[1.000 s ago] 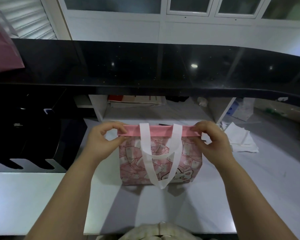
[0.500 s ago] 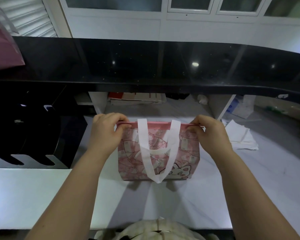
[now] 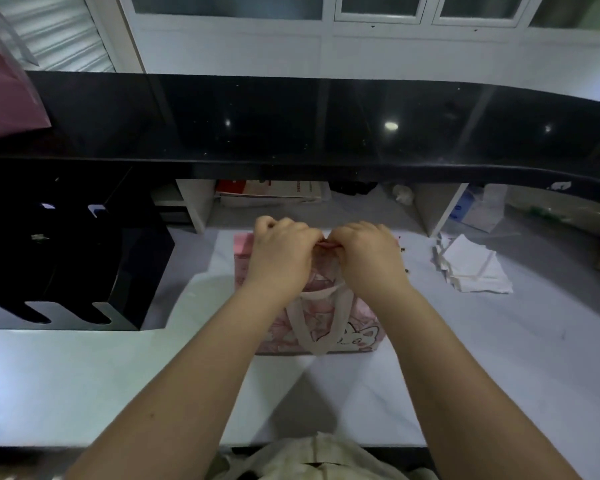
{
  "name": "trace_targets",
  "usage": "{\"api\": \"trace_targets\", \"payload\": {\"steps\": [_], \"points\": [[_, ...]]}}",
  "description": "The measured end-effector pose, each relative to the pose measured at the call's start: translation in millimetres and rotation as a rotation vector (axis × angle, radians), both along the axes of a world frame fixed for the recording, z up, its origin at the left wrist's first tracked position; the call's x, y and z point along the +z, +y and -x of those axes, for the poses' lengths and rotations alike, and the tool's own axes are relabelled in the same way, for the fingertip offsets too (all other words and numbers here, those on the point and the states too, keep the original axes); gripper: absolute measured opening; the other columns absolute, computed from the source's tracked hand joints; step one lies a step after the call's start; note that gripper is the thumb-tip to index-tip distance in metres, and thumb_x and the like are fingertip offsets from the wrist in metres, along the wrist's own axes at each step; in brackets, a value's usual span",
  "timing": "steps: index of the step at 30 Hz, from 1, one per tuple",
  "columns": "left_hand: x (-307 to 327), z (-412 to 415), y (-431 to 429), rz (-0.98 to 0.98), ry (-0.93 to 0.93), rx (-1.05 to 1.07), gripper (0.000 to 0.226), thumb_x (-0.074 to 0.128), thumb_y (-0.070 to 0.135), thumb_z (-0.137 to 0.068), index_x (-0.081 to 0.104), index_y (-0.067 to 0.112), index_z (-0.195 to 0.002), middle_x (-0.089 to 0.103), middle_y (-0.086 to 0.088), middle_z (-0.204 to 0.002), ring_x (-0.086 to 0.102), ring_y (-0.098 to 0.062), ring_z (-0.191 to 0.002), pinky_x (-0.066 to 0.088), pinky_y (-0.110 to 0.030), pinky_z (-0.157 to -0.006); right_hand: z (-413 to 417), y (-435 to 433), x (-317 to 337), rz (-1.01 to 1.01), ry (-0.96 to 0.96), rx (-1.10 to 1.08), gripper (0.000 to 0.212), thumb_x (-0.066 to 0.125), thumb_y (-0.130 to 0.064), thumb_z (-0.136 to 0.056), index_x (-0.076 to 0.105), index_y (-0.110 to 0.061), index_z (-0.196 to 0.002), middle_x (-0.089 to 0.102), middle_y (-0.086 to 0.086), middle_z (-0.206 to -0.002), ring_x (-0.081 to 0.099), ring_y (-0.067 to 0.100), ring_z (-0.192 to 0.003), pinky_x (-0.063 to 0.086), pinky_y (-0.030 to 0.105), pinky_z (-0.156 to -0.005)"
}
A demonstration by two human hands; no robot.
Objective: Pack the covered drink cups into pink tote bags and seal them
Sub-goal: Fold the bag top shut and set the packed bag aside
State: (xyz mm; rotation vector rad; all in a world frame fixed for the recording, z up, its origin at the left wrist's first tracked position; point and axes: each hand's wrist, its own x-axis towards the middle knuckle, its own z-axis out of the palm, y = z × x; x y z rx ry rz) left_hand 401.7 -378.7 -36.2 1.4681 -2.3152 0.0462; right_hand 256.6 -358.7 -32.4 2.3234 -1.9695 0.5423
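A pink tote bag [image 3: 357,332] with a cartoon print and white handles stands on the white counter [image 3: 84,382] in front of me. My left hand [image 3: 281,252] and my right hand [image 3: 368,254] sit side by side at the middle of the bag's top edge, fingers curled over it and pinching the pink rim together. The hands hide most of the bag's top. Whatever is inside the bag cannot be seen.
A black slotted organiser [image 3: 70,258] stands on the left of the counter. A stack of folded white bags [image 3: 471,268] lies to the right. A black raised shelf [image 3: 309,133] runs across the back, with papers [image 3: 274,192] under it and a dark pink bag [image 3: 4,91] at far left.
Both hands have slid from the outer corners of the bag's top inward to its middle, and now meet there pinching the rim.
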Motion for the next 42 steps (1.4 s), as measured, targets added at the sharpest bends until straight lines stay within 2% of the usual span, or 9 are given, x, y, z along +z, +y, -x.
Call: {"api": "trace_targets", "payload": {"steps": [4, 13, 21, 24, 28, 31, 36, 39, 42], "points": [[-8, -3, 6, 0.092, 0.028, -0.011, 0.018, 0.057, 0.014, -0.091, 0.071, 0.024, -0.092, 0.069, 0.008, -0.084, 0.059, -0.018, -0.087, 0.021, -0.034, -0.089, 0, 8, -10, 0.167, -0.089, 0.063, 0.014, 0.06, -0.012, -0.081, 0.074, -0.012, -0.078, 0.07, 0.002, -0.074, 0.062, 0.028, -0.073, 0.032, 0.036, -0.071], [-10, -35, 12, 0.104, 0.146, 0.045, 0.008, 0.066, 0.028, -0.091, 0.073, 0.024, -0.088, 0.07, 0.01, -0.085, 0.061, -0.019, -0.088, 0.021, -0.036, -0.093, 24, 19, -12, 0.098, -0.13, -0.009, 0.019, 0.061, -0.002, -0.084, 0.074, -0.013, -0.091, 0.073, 0.003, -0.088, 0.064, 0.029, -0.088, 0.03, 0.036, -0.083], [-12, -63, 27, 0.079, 0.119, -0.038, 0.047, 0.045, 0.052, -0.093, 0.069, 0.02, -0.119, 0.071, 0.001, -0.109, 0.061, -0.024, -0.105, 0.022, -0.051, -0.107, 53, 39, -3, 0.11, -0.312, -0.024, 0.02, 0.067, -0.025, -0.087, 0.073, -0.016, -0.104, 0.072, 0.001, -0.098, 0.061, 0.025, -0.093, 0.047, 0.044, -0.085], [-14, -66, 29, 0.1, 0.148, -0.042, 0.03, 0.059, 0.034, -0.093, 0.071, 0.017, -0.114, 0.071, 0.0, -0.107, 0.062, -0.025, -0.106, 0.025, -0.054, -0.108, 57, 45, -4, 0.133, -0.296, 0.004, 0.017, 0.066, -0.011, -0.086, 0.074, -0.013, -0.101, 0.072, 0.003, -0.096, 0.061, 0.029, -0.092, 0.048, 0.047, -0.085], [-14, -53, 27, 0.131, 0.219, 0.036, 0.012, 0.069, 0.009, -0.086, 0.075, 0.016, -0.094, 0.073, 0.003, -0.09, 0.065, -0.024, -0.091, 0.029, -0.047, -0.103, 44, 39, -7, 0.252, -0.258, -0.03, 0.014, 0.061, -0.006, -0.078, 0.074, -0.005, -0.082, 0.071, 0.011, -0.078, 0.063, 0.035, -0.074, 0.046, 0.038, -0.069], [-11, -55, 23, 0.112, 0.24, 0.065, 0.008, 0.068, 0.024, -0.09, 0.075, 0.026, -0.089, 0.072, 0.011, -0.087, 0.063, -0.016, -0.09, 0.025, -0.037, -0.1, 49, 36, -16, 0.245, -0.309, -0.021, 0.015, 0.06, -0.004, -0.078, 0.074, -0.008, -0.083, 0.071, 0.007, -0.081, 0.062, 0.032, -0.078, 0.047, 0.037, -0.071], [-14, -97, 22, -0.074, 0.477, 0.0, 0.02, 0.072, 0.033, -0.086, 0.07, 0.037, -0.106, 0.064, 0.03, -0.094, 0.057, 0.006, -0.093, 0.041, -0.026, -0.092, 82, 35, -29, 0.093, -0.529, -0.09, 0.022, 0.066, -0.003, -0.085, 0.071, -0.023, -0.093, 0.065, -0.013, -0.086, 0.054, -0.006, -0.079, 0.038, 0.005, -0.071], [-18, -103, 20, -0.132, 0.522, 0.081, 0.024, 0.071, 0.021, -0.089, 0.066, 0.044, -0.095, 0.06, 0.038, -0.089, 0.053, 0.017, -0.094, 0.038, -0.013, -0.078, 77, 29, -31, 0.08, -0.589, -0.152, 0.026, 0.06, -0.002, -0.086, 0.068, -0.027, -0.085, 0.064, -0.014, -0.081, 0.059, 0.006, -0.076, 0.052, 0.031, -0.072], [-16, -91, 11, -0.055, 0.501, 0.201, 0.034, 0.069, 0.012, -0.088, 0.064, 0.045, -0.08, 0.06, 0.03, -0.08, 0.058, -0.001, -0.09, 0.046, -0.022, -0.076, 70, 21, -27, 0.125, -0.622, -0.208, 0.028, 0.053, 0.001, -0.084, 0.068, -0.022, -0.085, 0.066, -0.003, -0.085, 0.063, 0.022, -0.082, 0.055, 0.042, -0.073]]}}
